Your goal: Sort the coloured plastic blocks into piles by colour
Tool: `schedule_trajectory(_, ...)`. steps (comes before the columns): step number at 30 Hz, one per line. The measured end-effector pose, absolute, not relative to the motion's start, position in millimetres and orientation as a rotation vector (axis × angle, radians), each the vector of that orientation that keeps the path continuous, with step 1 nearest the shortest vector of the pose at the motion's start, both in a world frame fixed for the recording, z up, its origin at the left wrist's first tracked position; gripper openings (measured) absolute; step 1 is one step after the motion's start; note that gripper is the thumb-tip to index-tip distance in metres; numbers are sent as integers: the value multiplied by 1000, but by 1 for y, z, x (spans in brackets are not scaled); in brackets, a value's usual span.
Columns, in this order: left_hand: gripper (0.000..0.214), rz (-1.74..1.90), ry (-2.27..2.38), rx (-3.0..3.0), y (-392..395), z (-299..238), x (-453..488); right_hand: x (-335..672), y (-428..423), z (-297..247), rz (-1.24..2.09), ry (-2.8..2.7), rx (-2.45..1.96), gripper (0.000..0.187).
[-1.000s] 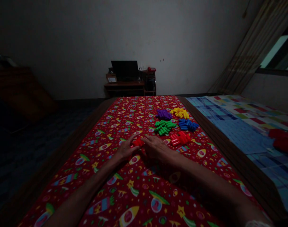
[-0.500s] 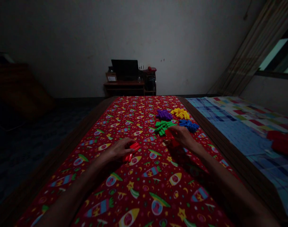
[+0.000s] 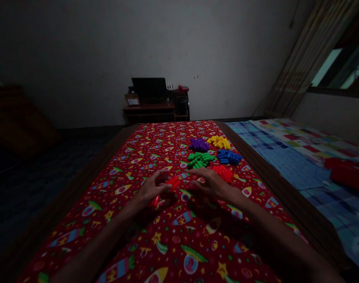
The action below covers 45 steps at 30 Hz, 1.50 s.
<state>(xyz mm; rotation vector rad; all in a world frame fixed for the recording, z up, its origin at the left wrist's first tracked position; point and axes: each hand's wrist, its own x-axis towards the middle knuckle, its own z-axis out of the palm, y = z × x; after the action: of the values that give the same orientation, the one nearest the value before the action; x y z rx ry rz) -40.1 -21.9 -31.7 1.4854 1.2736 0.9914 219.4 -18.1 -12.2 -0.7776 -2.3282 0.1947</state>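
Note:
My left hand (image 3: 155, 186) is curled round a few small red plastic pieces (image 3: 173, 183), which stick out between its thumb and fingers. Another red piece (image 3: 155, 201) shows under its palm. To the right, my right hand (image 3: 207, 182) is held over the cloth with its fingers apart and nothing seen in them. Just behind it lies a pile of red pieces (image 3: 223, 173). Farther off are heaps of green pieces (image 3: 200, 159), blue pieces (image 3: 229, 157), purple pieces (image 3: 199, 144) and yellow pieces (image 3: 219, 142). In the dim light their exact kind is unclear.
A red rocket-print cloth (image 3: 155, 137) covers the long surface, with a brown border (image 3: 285, 200) along its side. Beyond its far end stands a desk (image 3: 150, 112) with a black monitor (image 3: 150, 89). Plaid bedding (image 3: 273, 157) lies on the right.
My right hand has left the red pile and come left toward my left hand, its fingers now apart. The red pieces in my left hand have shifted slightly. The view has turned a little right.

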Motion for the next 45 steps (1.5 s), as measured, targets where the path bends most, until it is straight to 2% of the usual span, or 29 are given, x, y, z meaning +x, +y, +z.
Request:
schedule_trajectory(2,60,948,1238,1410,-28,-32,-29,200,-35,-14,151,-2480,-665,35)
schedule_trajectory(5,51,842,1181,1401,-37,-29,-20,190,-42,-19,80,-2559,-692,26)
schedule_trajectory(10,37,762,1143,1485,-41,-15,-23,211,-25,-27,171,-2498,-728,18)
schedule_trajectory(13,38,758,1123,1506,-41,-18,-22,215,-23,-30,207,-2544,-713,14)
schedule_trajectory(20,42,751,1040,1515,-45,-31,-14,202,-39,-31,90,-2608,-720,22)
schedule_trajectory(26,42,689,1462,2039,-28,7,-74,250,-31,-24,-159,-2458,-953,15)
schedule_trajectory(31,48,340,1628,2107,-31,2,-105,287,-28,-30,-450,-2386,-1286,12)
schedule_trajectory(35,46,164,1565,2144,-39,-12,-92,292,-28,-38,-437,-2433,-1348,10)
schedule_trajectory(39,40,299,1466,2164,-35,-17,-72,283,-27,-38,-363,-2377,-1247,9)
schedule_trajectory(42,48,536,1456,1997,-35,-19,-48,263,-32,-34,-240,-2388,-1056,11)
schedule_trajectory(45,60,684,1302,1680,-43,-25,-18,232,-44,-35,-124,-2476,-817,27)
